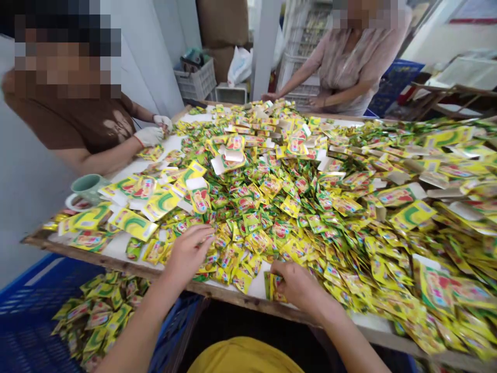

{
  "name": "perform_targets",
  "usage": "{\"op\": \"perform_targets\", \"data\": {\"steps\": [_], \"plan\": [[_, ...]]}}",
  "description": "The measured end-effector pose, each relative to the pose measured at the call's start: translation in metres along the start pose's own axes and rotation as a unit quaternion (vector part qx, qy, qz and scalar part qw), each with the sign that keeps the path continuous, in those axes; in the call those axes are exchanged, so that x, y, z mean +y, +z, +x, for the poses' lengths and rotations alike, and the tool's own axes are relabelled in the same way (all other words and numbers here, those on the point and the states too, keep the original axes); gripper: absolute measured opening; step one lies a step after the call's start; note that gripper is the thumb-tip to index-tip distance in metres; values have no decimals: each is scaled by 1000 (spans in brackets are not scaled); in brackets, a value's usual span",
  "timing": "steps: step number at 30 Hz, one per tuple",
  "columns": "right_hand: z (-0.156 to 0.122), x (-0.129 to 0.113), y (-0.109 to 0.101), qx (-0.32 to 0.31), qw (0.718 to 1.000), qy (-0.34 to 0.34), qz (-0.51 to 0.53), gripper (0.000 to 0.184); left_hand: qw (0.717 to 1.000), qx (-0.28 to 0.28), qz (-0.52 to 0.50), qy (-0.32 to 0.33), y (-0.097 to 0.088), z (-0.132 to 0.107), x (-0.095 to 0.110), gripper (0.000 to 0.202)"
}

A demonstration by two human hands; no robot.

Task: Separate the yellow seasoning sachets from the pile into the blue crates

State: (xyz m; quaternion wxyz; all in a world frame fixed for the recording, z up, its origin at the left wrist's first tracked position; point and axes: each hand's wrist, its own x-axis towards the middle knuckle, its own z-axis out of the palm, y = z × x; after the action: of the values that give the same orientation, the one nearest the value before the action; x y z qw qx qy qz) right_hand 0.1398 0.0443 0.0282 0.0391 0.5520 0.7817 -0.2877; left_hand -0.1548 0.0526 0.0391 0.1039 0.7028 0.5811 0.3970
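Note:
My left hand [189, 252] reaches over the near left edge of a heap of small yellow and green sachets [254, 241]. Its fingers are slightly bent, with thumb and fingertips apart; nothing shows between them. At the table's front edge, my right hand [298, 284] is closed on a few sachets [275, 287], held upright against the white tabletop [258, 282]. The fingers partly cover these sachets. Flat yellow cartons [134, 223] with open flaps lie left of my left hand. More open cartons [231, 155] rest on top of the heap.
Below the table's left edge, a blue crate [23, 316] contains sachets [103, 316]. A green mug [87, 189] stands by the left corner. One person in white gloves [149, 135] handles sachets at left; another person [349, 62] stands across the table. More cartons [413, 215] lie right.

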Motion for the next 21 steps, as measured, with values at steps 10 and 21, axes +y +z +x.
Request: {"op": "perform_targets", "data": {"steps": [10, 21], "plan": [[-14, 4, 12, 35, 996, 14, 83, 40, 978, 164, 6, -129, 39, 195, -5, 43], [-20, 22, 34, 91, 981, -64, 159, 26, 976, 109, -65, -180, -17, 119, 1, 25]]}}
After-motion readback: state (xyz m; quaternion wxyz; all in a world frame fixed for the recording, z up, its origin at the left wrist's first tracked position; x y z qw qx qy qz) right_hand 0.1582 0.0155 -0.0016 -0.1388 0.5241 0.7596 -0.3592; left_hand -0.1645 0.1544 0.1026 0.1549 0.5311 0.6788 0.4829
